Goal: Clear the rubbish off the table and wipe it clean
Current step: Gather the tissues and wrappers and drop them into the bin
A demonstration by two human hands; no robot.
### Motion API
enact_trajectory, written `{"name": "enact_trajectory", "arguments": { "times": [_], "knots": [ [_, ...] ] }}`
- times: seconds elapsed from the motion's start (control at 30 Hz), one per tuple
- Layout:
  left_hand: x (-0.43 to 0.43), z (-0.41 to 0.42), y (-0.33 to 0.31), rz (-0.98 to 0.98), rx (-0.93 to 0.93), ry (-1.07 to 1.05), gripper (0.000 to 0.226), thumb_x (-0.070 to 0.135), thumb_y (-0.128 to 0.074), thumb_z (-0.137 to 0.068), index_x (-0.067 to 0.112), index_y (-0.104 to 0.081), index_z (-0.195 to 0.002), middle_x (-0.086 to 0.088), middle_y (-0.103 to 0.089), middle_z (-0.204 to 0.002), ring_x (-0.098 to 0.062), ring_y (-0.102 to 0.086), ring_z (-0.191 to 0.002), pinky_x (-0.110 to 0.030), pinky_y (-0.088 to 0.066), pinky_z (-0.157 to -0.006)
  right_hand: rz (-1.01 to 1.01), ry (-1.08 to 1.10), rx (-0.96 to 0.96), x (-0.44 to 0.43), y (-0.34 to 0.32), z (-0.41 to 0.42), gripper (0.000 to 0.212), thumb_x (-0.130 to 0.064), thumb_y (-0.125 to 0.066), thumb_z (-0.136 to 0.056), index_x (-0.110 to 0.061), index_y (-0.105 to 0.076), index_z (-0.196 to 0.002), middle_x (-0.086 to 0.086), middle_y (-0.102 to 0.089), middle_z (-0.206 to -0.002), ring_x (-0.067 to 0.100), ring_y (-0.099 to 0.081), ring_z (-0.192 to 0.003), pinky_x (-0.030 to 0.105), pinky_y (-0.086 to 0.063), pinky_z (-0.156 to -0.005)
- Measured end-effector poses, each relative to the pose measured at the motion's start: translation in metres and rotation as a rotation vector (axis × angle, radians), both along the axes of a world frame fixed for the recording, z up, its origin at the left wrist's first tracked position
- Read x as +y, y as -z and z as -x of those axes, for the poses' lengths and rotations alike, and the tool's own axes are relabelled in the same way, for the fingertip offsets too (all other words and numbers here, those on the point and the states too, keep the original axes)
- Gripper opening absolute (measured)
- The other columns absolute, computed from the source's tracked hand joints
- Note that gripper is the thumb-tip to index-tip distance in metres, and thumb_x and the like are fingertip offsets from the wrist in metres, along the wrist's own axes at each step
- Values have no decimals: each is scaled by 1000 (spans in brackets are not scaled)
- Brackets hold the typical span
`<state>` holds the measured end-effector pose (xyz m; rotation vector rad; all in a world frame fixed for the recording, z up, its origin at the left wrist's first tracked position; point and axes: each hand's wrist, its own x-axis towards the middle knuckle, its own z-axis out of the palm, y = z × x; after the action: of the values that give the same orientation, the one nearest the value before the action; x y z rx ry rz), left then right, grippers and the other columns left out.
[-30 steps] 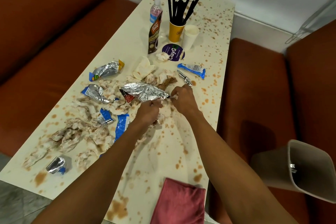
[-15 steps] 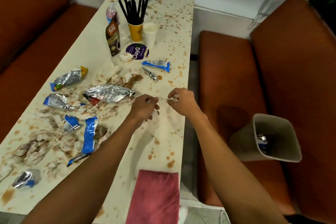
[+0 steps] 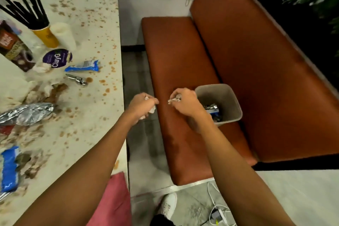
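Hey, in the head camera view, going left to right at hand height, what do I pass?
Foil wrapper → left hand gripping a tissue wad → right hand gripping another → bin → bench backrest.

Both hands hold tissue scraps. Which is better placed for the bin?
Right. The right hand, with its tissue scraps, is beside the bin; the left hand is over the floor, farther off.
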<state>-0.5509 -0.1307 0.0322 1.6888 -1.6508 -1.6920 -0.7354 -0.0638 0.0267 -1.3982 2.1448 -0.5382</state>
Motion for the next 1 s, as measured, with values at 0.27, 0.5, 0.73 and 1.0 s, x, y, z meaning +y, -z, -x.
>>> {"name": "enact_trajectory", "arguments": {
  "times": [0.27, 0.5, 0.73, 1.0],
  "knots": [
    [30, 113, 6, -3, -8, 168, 18, 9, -60, -88, 18, -63, -102, -7, -68, -101, -24, -61, -76, -38, -53, -70, -11, 207, 14, 58, 18, 110, 4, -22, -77, -91, -21, -73, -93, 7, -73, -107, 24, -67, -101, 26, -43, -84],
    [38, 192, 23, 34, -24, 260, 28, 12, -69, -97, 22, -62, -123, -11, -73, -109, -23, -75, -86, -33, -61, -71, -188, 202, -31, 86, 43, 152, 40, -21, -65, -98, -18, -68, -138, 14, -67, -137, 32, -62, -127, 37, -46, -108],
    [38, 247, 38, 123, -83, 301, 27, 21, -72, -98, 22, -62, -123, -7, -68, -122, -24, -73, -100, -36, -60, -88, -172, 265, -83, 113, 58, 189, 38, -15, -64, -99, -16, -68, -137, 6, -66, -141, 26, -58, -134, 27, -43, -108],
    [65, 276, 74, 118, -271, 568, 58, 37, -74, -96, 16, -52, -146, -10, -58, -144, -28, -59, -128, -31, -48, -97, -44, 359, -125, 133, 57, 213, 25, -10, -65, -99, -14, -75, -121, 5, -74, -122, 20, -67, -116, 27, -50, -103]
  ]
}}
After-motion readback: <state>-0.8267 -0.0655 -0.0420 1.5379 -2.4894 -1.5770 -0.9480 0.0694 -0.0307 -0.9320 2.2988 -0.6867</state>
